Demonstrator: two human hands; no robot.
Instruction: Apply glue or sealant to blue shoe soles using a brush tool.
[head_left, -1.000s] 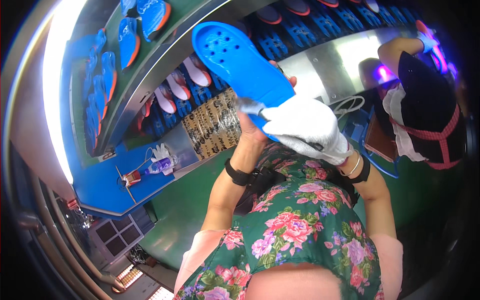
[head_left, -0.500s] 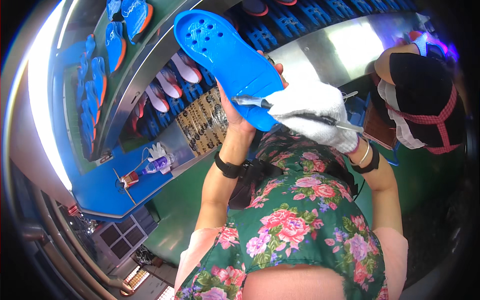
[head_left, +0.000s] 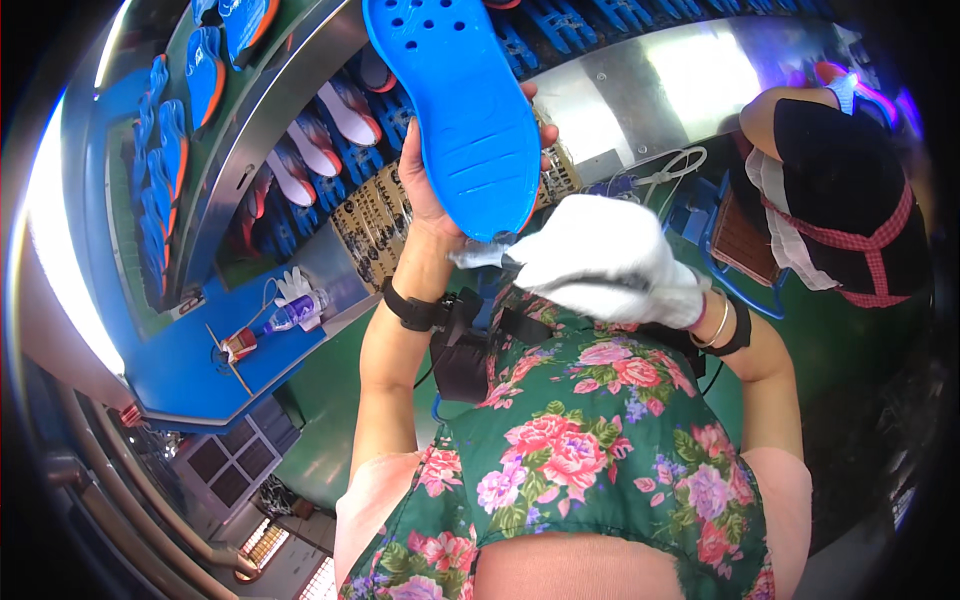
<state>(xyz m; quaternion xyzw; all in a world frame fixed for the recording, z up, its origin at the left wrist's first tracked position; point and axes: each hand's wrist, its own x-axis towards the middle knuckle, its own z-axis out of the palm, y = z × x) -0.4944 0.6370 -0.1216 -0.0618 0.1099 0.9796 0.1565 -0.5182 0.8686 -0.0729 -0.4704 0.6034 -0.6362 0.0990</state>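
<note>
My bare left hand point(head_left: 428, 190) holds up a blue insole point(head_left: 480, 140) by its edges, with the thumb on the near left edge and fingertips showing past the right edge. Several round holes dot its far end, grooves cross the broader near part, and its surface has a wet sheen. A white knit glove covers my right hand point(head_left: 610, 262), closed around a brush. The brush's pale, wet bristles point(head_left: 482, 257) sit just below the insole's near tip; I cannot tell whether they touch it. Most of the handle is hidden by the glove.
Blue insoles with orange edges point(head_left: 172, 150) line a green belt at left. Pale-soled shoes point(head_left: 312, 150) stand on the rack beyond. A blue ledge point(head_left: 190, 370) carries a purple-labelled bottle point(head_left: 297, 311) and a white glove point(head_left: 293, 285). At right a person in a dark cap point(head_left: 850, 190) works close by.
The brush has left the middle of the insole's near part and is now at its near tip. My left hand has turned the insole more upright and moved it slightly away.
</note>
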